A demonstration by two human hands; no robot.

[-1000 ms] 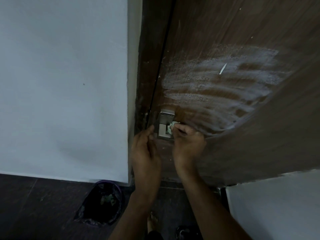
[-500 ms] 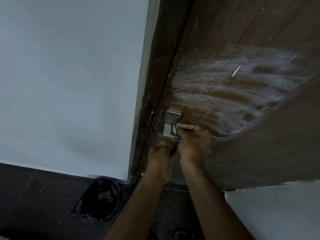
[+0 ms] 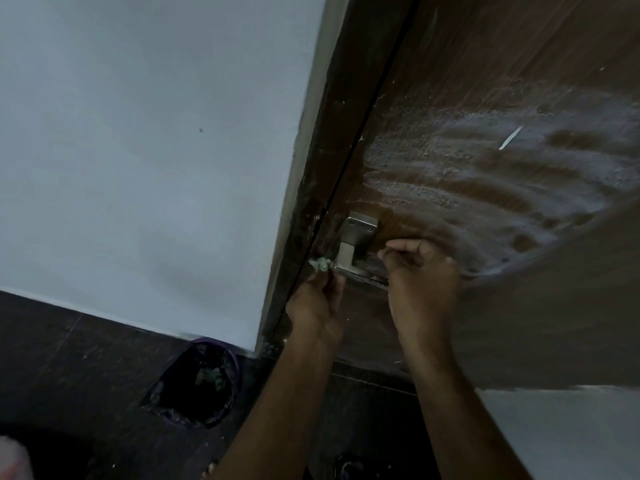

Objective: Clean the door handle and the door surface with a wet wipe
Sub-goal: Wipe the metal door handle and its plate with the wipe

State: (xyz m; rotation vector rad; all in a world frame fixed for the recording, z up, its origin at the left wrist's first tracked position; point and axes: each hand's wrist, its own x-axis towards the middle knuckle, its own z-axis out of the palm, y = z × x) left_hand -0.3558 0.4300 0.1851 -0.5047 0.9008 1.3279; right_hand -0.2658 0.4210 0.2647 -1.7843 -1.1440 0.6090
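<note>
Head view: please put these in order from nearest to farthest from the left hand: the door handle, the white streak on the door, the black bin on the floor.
From the left hand:
1. Door handle, just above and to its right, by the door's edge.
2. Black bin, lower left, on the floor by the wall.
3. White streak, far upper right, in the foam on the door.

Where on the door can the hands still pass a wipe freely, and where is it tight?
Free: the brown door above the white smear, and the plain stretch right of the right hand. Crowded: around the metal handle, where the left hand pinches the wet wipe beside the frame gap.
</note>
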